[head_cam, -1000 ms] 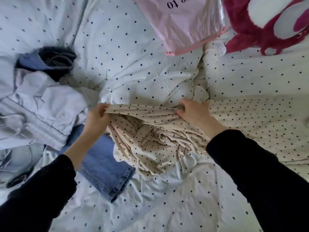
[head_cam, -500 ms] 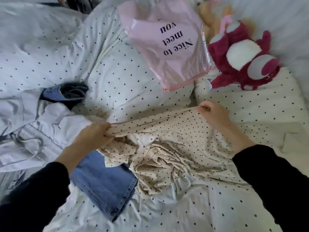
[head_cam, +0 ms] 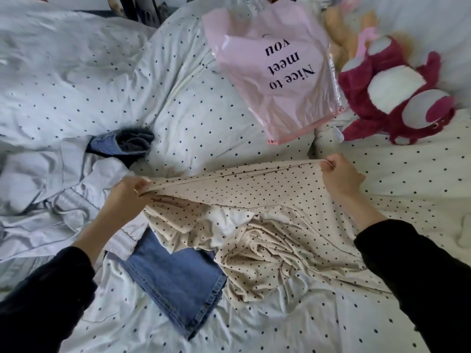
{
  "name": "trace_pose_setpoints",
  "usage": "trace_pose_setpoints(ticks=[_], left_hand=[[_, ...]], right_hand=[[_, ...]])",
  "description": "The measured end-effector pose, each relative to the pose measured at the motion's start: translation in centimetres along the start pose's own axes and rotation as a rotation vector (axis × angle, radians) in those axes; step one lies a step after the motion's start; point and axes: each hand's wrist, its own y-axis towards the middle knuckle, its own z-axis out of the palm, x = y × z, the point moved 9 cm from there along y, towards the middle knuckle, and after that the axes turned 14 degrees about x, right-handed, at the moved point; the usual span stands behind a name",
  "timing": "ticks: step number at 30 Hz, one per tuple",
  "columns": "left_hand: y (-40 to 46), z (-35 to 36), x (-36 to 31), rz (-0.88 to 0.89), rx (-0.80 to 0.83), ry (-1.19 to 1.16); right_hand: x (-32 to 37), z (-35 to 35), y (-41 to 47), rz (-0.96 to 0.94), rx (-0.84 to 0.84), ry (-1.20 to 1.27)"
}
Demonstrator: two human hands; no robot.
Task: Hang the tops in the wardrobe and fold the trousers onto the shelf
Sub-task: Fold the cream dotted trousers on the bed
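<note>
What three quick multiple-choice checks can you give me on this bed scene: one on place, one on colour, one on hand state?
1. Where do the blue jeans lie?
A. on the pink bag
B. partly under the dotted beige garment
C. beside the plush toy

2. What colour is the plush toy?
A. magenta and white
B. green
C. yellow

3. What are the hands doing?
A. resting flat
B. both pinching the beige garment's edge
C. holding the jeans

Answers:
B, the blue jeans run beneath the dotted beige garment.
A, the plush toy shows it.
B, left hand and right hand stretch the edge in a grip.
</note>
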Motion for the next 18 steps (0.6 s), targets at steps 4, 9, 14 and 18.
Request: trace_pose_setpoints(ticks=[4,9,14,18], left_hand=[[0.3,-1.1,0.9,-0.053,-0.029,-0.117],[3.0,-4.4,0.0,-0.011,-0.136,-0.18],[7.3,-6.8,-1.0,0.005,-0.333,-0.088],[9.8,-2.6,0.7,-0.071,-0.254,0.036]], right_hand=[[1.3,-0.2,0.7,0.01,-0.022,0.015],[1.8,-0.4,2.5,0.033,-0.048,0.059],[2.0,0.1,4.5,0.026,-0.182,0.175],[3.1,3.2,4.5,-0.024,-0.184,-0.01]])
